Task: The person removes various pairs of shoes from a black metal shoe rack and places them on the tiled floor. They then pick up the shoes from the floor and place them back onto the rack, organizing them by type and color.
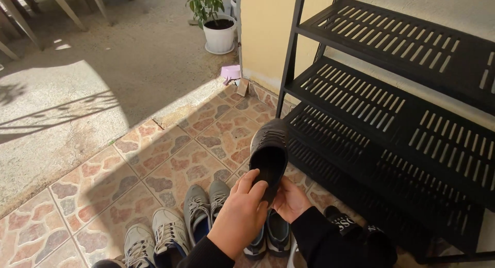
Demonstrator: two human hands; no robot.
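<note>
Your hands: both grip one black slipper (269, 155) at its heel end, holding it up over the tiled floor (170, 159).
Left hand (238, 215): your fingers curl over the near edge of the slipper, thumb on top, pinching it.
Right hand (290, 199): it cups the slipper from beneath on the right side, fingers closed against it.
Slipper: it is in the air, its toe pointing away from you toward the lowest shelf of the rack, its inside facing up.
Below your hands: a dark blue shoe (278, 232) lies partly hidden under your wrists.
Left of them: a pair of grey sneakers (203, 203) stands side by side, and nearer you a pair of pale sneakers (154, 237).
Right: a black slatted shoe rack (392, 108) stands against the yellow wall (263, 30), its shelves bare where visible.
Farther off: a small pink object (230, 72) lies at the wall's corner.
Farthest: a white plant pot (220, 36) with a leafy plant sits on the concrete yard (103, 67).
</note>
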